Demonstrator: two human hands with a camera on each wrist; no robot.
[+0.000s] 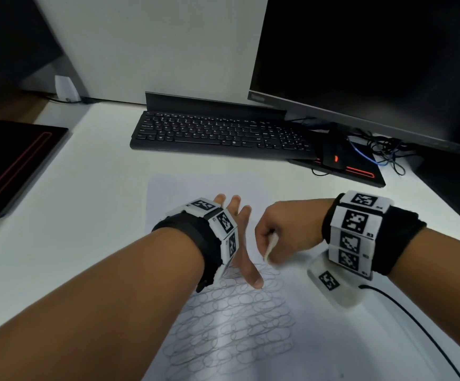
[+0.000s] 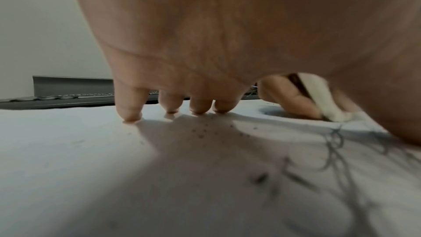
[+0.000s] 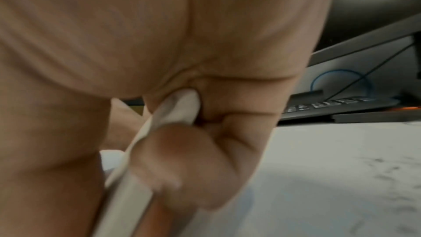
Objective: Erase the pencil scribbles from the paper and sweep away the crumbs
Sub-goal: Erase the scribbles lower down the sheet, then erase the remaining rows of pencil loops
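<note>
I am bracing the paper (image 1: 319, 312) with my left hand (image 1: 240, 237), fingers straight and spread, fingertips (image 2: 131, 116) and thumb pressing the sheet flat just left of the eraser. My right hand (image 1: 283, 229) is curled around the white eraser (image 1: 270, 244), pinching it tilted so its lower tip is meeting the paper at the far edge of the scribbles (image 1: 231, 323), which are filling the part of the sheet nearer me than the eraser. To do this step well, I judge I should be keeping the left hand pressing close beside the eraser so the sheet is not buckling, rubbing in short strokes away from that hand, and working row by row toward me; most of the loops are looking untouched, so I reckon the erasing is only starting. Dark crumbs (image 2: 205, 131) are lying scattered left of the eraser, beneath my left palm, too many and too small for me to be counting. Counting left to right, relative to the eraser: one dark pad (image 1: 12, 163) far left, one paper under it, one keyboard (image 1: 218, 133) beyond it, one eraser, one mouse (image 1: 333, 158) beyond and right, one monitor (image 1: 374, 59) farther right.
</note>
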